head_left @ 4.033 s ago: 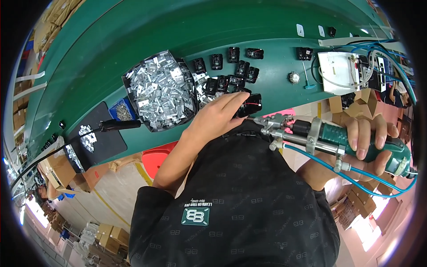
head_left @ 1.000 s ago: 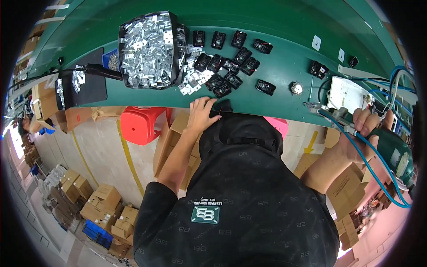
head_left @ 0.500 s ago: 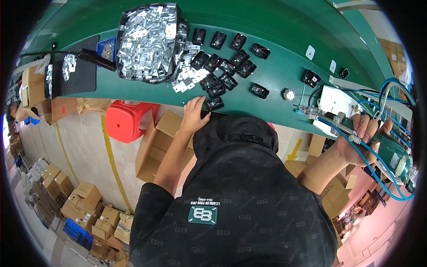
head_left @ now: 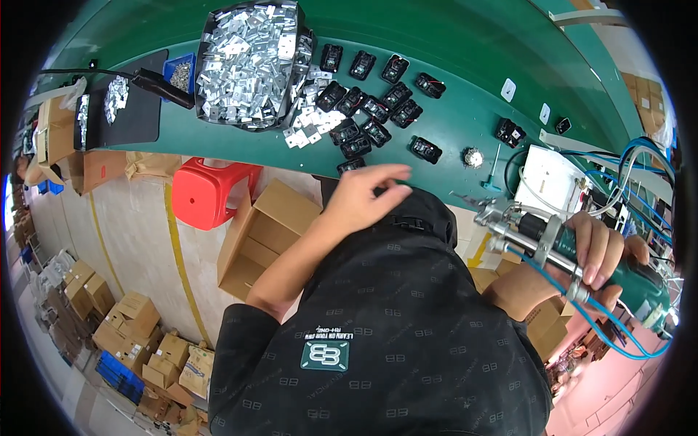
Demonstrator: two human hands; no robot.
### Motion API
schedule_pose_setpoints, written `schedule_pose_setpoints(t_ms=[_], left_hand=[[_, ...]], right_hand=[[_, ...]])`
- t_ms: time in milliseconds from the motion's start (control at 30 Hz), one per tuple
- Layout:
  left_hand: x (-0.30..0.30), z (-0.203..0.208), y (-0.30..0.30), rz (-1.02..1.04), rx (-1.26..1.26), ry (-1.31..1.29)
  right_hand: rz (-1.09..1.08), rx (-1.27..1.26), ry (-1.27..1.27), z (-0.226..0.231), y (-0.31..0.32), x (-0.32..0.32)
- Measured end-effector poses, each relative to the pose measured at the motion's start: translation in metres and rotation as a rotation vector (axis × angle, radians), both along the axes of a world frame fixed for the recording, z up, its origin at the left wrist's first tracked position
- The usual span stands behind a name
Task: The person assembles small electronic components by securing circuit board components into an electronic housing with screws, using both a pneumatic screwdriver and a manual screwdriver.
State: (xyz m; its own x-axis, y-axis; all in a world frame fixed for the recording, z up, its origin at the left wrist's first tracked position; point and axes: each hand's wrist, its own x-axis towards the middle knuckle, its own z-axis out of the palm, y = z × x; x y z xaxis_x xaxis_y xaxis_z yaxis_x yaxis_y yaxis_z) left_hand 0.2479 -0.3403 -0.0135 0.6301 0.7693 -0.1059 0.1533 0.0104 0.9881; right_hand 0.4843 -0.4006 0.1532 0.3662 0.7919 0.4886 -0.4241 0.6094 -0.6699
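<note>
My left hand (head_left: 366,198) hovers, thumb parted from fingers — nearest black unit (head_left: 350,166) just beyond; my right hand (head_left: 600,251) grips the green screwdriver (head_left: 638,287), bit leftward.

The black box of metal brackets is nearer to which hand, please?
Left. The left hand is below and to the right of the black box in the picture; the right hand, around the green tool, is much farther right.

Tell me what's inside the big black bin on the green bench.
Loose silver metal pieces fill the black bin, some showing holes. The heap covers the bin's bottom, so anything under the top layer cannot be seen.
</note>
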Motion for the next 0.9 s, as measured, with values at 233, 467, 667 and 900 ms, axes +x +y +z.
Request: schedule_pose_setpoints(t_ms=[233,467,667,900], left_hand=[[0.024,0.021,-0.004,-0.181,-0.091,-0.282],[0.027,0.026,0.000,-0.202,0.017,-0.241],[0.024,0.015,-0.003,-0.158,-0.061,-0.329],[0.026,0.019,-0.001,-0.141,0.076,-0.333]], right_hand=[[0.143,0.110,-0.117,-0.004,0.002,0.002],[0.208,0.147,-0.128,-0.006,-0.001,0.011],[0.195,0.183,-0.072,-0.008,0.000,0.008],[0.190,0.174,-0.062,-0.007,0.002,0.005]])
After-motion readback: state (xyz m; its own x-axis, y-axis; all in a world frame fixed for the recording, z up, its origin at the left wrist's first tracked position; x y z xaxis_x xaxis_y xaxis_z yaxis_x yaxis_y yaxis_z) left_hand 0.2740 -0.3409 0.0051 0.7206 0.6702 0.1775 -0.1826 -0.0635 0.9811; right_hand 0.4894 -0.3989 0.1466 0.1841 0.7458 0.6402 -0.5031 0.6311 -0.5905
